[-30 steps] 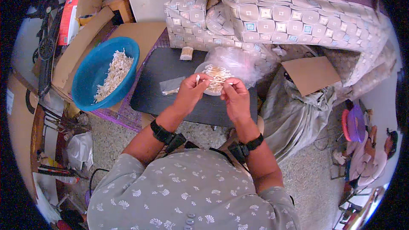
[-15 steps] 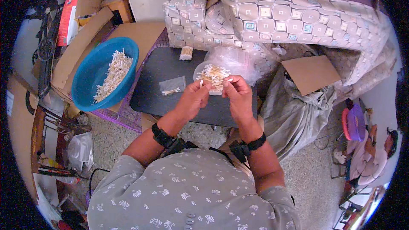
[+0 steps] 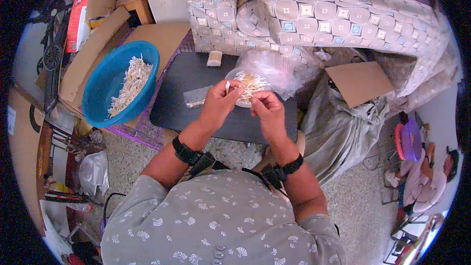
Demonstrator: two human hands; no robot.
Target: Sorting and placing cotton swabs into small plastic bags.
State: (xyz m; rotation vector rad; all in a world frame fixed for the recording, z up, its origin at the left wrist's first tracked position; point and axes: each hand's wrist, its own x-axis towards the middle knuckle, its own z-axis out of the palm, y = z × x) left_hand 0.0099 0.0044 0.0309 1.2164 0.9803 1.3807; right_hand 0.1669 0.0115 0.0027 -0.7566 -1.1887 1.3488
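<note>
Cotton swabs [image 3: 255,81] are heaped in a pale round bowl [image 3: 231,74] on the dark table [image 3: 171,88]. My left hand [image 3: 219,103] is closed beside the bowl, with a white swab tip poking up between thumb and forefinger. Over the bowl's near right edge, my right hand [image 3: 270,113] pinches with thumb and forefinger, touching a swab at the heap. Left of my left hand lies a small clear plastic bag [image 3: 196,95] with a few swabs, partly covered by that hand. A bundle of swabs [image 3: 214,59] stands at the table's far edge.
A large blue basin [image 3: 93,93] of loose swabs sits at the left, near cardboard. Crumpled clear plastic bags [image 3: 274,71] lie right of the bowl. A grey sack [image 3: 328,132] with a cardboard piece [image 3: 360,83] stands at the right. Another person [image 3: 427,181] sits far right.
My right hand has moved slightly left and down to the bowl's near edge. My left hand has shifted left and up, covering more of the small bag; a swab tip now shows above it.
</note>
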